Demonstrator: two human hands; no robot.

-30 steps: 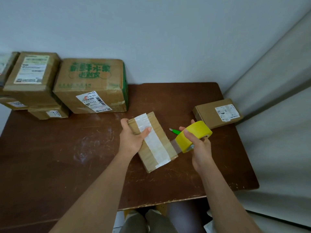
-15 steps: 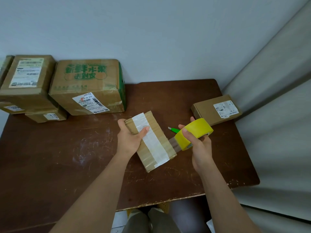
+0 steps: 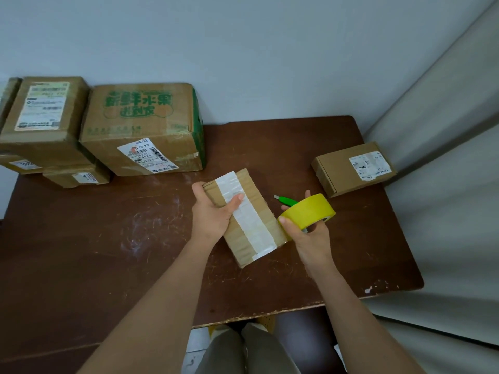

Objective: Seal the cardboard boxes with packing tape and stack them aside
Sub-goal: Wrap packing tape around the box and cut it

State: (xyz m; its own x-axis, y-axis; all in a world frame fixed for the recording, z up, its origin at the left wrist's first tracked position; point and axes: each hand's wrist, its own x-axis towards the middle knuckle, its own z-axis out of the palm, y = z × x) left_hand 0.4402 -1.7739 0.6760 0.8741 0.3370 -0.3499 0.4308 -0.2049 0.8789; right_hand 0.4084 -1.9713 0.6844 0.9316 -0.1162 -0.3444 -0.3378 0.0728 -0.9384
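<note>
1. Legs in grey-green trousers (image 3: 243, 352) show below the near edge of a dark brown wooden table (image 3: 108, 252), with both bare forearms reaching forward over it.
2. Left hand (image 3: 213, 211) grips the far left end of a small cardboard box (image 3: 243, 233), fingers curled over its edge and thumb lying on a white strip of tape that runs the box's length. The box lies at an angle near the table's middle.
3. Right hand (image 3: 307, 238) holds a yellow roll of packing tape (image 3: 310, 210), fingers wrapped around it, with the roll touching the box's right side.
4. Just behind the roll lies a green utility knife (image 3: 286, 201), partly hidden.
5. Farther right, near the table's edge, sits a flat cardboard box (image 3: 340, 171) with a white label.
6. At the far left, against the pale wall, stands a large box with green printing (image 3: 143, 122), beside a stack of smaller labelled boxes (image 3: 40, 125).
</note>
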